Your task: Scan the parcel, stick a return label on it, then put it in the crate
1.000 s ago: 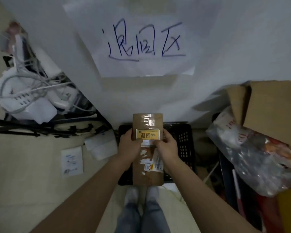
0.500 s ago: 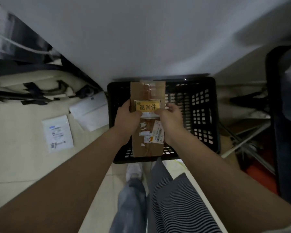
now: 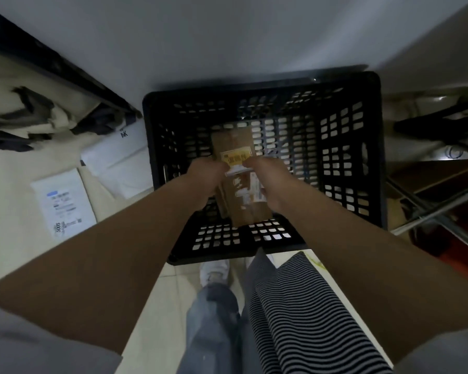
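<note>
In the frame centre, the left hand (image 3: 204, 175) and right hand (image 3: 272, 179) grip the brown parcel (image 3: 243, 195) inside the black crate (image 3: 362, 147).

dim white wall (image 3: 227, 36), pale floor (image 3: 16, 201)

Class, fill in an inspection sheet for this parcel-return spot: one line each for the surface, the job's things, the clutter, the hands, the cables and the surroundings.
Surface: pale tiled floor, no bench in view.
Job's things: brown cardboard parcel with a yellow return label on top, held inside the black perforated plastic crate; whether it touches the bottom cannot be told.
Clutter: white paper slip with print and white mailer bag lying on the floor left of the crate.
Hands: left hand and right hand grip the parcel's long sides.
Cables: nothing seen.
Surroundings: grey wall behind the crate; metal frame legs to the right.
</note>
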